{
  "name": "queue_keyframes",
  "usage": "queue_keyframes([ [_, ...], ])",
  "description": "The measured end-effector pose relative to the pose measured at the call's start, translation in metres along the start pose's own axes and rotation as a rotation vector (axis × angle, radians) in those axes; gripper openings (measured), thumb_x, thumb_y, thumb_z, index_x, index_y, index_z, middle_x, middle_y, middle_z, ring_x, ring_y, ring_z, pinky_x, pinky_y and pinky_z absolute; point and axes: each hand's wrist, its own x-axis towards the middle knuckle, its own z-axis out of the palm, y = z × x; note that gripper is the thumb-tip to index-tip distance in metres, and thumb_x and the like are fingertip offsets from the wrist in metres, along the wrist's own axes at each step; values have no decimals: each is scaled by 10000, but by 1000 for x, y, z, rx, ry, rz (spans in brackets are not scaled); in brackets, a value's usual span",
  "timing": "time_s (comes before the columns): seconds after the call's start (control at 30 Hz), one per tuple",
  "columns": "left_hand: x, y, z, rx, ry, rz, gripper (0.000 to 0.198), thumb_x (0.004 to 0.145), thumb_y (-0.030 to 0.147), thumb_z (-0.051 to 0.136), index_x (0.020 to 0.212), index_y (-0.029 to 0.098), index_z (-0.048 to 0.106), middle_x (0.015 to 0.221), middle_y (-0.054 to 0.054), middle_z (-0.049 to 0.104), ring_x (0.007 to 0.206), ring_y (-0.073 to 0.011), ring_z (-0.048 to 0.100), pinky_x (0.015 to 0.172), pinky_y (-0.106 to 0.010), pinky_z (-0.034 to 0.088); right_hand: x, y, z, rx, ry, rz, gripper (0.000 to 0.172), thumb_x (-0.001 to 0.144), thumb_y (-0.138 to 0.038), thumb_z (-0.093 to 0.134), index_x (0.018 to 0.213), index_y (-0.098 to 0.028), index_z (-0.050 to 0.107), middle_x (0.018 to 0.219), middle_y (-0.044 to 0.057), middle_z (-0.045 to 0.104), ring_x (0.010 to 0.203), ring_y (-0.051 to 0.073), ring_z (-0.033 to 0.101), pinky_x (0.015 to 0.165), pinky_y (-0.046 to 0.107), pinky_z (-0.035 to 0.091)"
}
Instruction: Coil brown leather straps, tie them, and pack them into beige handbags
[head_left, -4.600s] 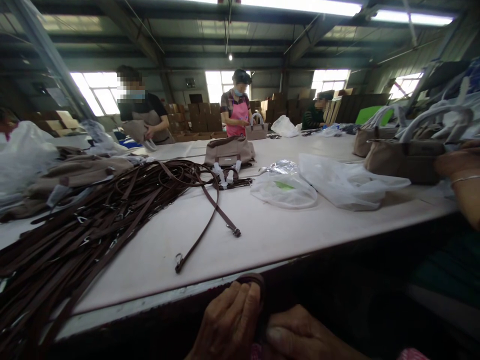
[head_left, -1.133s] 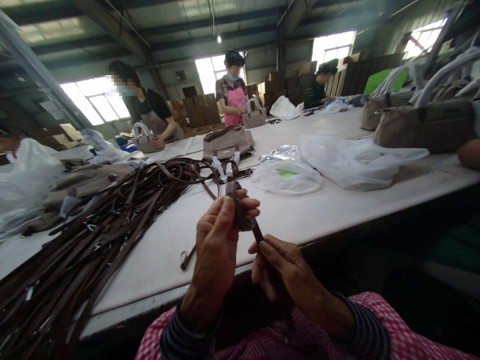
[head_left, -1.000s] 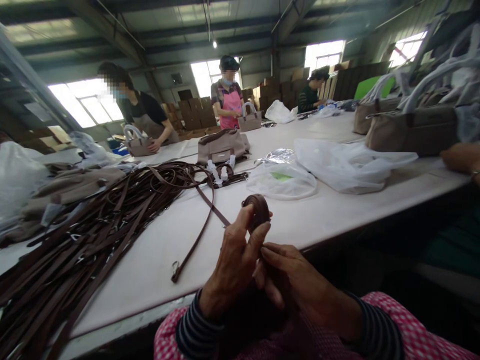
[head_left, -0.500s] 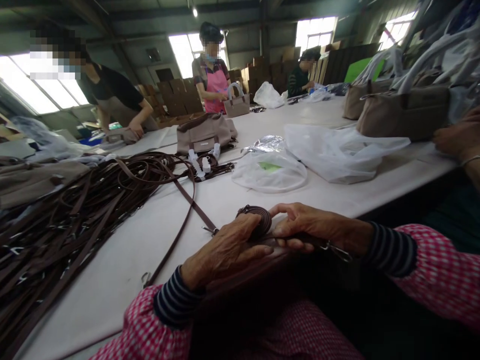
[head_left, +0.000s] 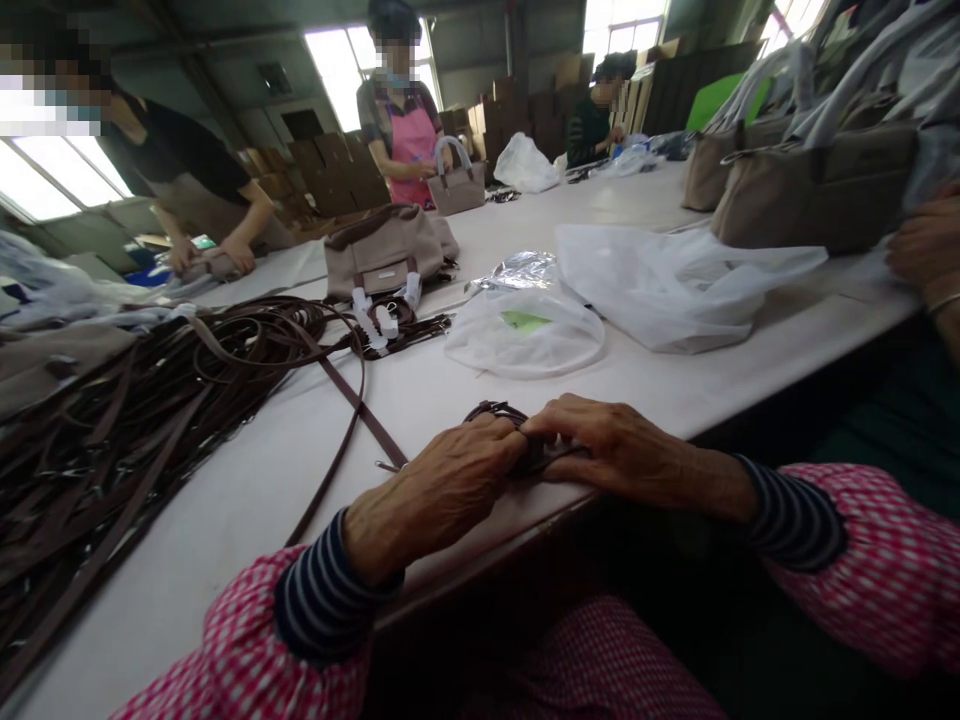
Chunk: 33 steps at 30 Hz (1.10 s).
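Head view: close by me, a coiled strap (head_left: 495,409) sits near the counter (head_left: 427,388) edge, low between two hands. The left hand (head_left: 442,475) has its fingers bent over it, tips hidden, so I can't tell how firmly they grip; the right hand (head_left: 622,445) has its fingers nearly closed, pinching its side, probably so it can't spring loose. Loose straps (head_left: 142,430) heap leftward, likely kept within reach. Beyond lies a white plastic bag (head_left: 667,290), then a handbag (head_left: 386,245), white wrapping (head_left: 364,312) at its front perhaps preventing scuffs; farther back stands a co-worker (head_left: 405,140).
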Motion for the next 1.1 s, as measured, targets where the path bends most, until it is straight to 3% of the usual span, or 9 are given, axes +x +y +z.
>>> queue_keyframes([
  [0.17, -3, 10, -1, 58, -33, -63, 482, 946, -8, 477, 1351, 236, 576, 1181, -85, 621, 1063, -247, 570, 930, -406, 534, 3, 9, 11, 25, 55, -15, 189, 942, -244, 730, 1111, -186, 669, 983, 44, 666, 940, 197, 593, 823, 316, 465],
  [0.33, -10, 4, 21, -80, 180, -106, 271, 994, 148, 604, 1255, 216, 627, 1325, -95, 586, 1227, -247, 538, 1082, -433, 501, 2, 4, 14, -72, 46, -11, 129, 964, -194, 693, 1093, -190, 694, 1001, 44, 637, 963, 203, 550, 849, 325, 455],
  [0.47, -15, -5, 39, -129, 344, -106, 244, 987, 204, 651, 1231, 206, 639, 1383, -100, 563, 1310, -250, 514, 1147, -444, 471, 0, 1, 15, -193, 50, -53, 92, 963, -202, 696, 1053, -187, 708, 1017, 56, 635, 962, 216, 514, 863, 351, 443],
  [0.6, -16, -4, 41, -77, 365, -65, 242, 1017, 284, 624, 1248, 212, 639, 1361, -98, 593, 1283, -248, 525, 1102, -433, 493, -5, -4, 20, -423, 156, -163, 163, 988, -203, 643, 1131, -175, 716, 1113, 111, 655, 1016, 257, 510, 860, 389, 433],
  [0.67, -16, -1, 38, 53, 359, -69, 237, 1021, 300, 613, 1240, 218, 655, 1323, -100, 629, 1275, -287, 504, 1064, -487, 483, -7, -7, 22, -598, 209, -245, 213, 1007, -145, 567, 1164, -145, 711, 1153, 148, 666, 1018, 276, 522, 824, 400, 424],
  [0.77, -16, 2, 33, 193, 336, -130, 222, 1004, 326, 639, 1194, 224, 689, 1248, -101, 654, 1182, -320, 499, 967, -520, 471, -5, -13, 16, -636, 91, -258, 245, 1012, -69, 489, 1132, -116, 697, 1072, 131, 686, 919, 238, 568, 723, 349, 422],
  [0.87, -15, 1, 30, 52, 278, -128, 207, 1011, 339, 633, 1171, 228, 703, 1101, -70, 647, 1044, -259, 510, 910, -430, 480, 4, -16, 2, -425, -125, -122, 199, 1038, -134, 513, 1154, -159, 672, 987, 57, 679, 786, 169, 600, 652, 287, 416],
  [0.93, -15, -1, 29, -54, 269, -113, 213, 1011, 363, 637, 1170, 243, 711, 1051, -49, 637, 1024, -238, 507, 906, -393, 469, 11, -17, -6, -303, -211, -78, 222, 1047, -190, 539, 1244, -192, 641, 1041, 38, 686, 819, 153, 637, 704, 266, 442],
  [1.1, -16, -3, 26, -116, 291, -124, 250, 1016, 436, 612, 1113, 245, 741, 1042, -39, 641, 1013, -221, 512, 951, -395, 423, 15, -15, 0, -332, -219, -97, 271, 1018, -239, 614, 1279, -169, 627, 1085, 71, 691, 902, 199, 657, 760, 291, 457],
])
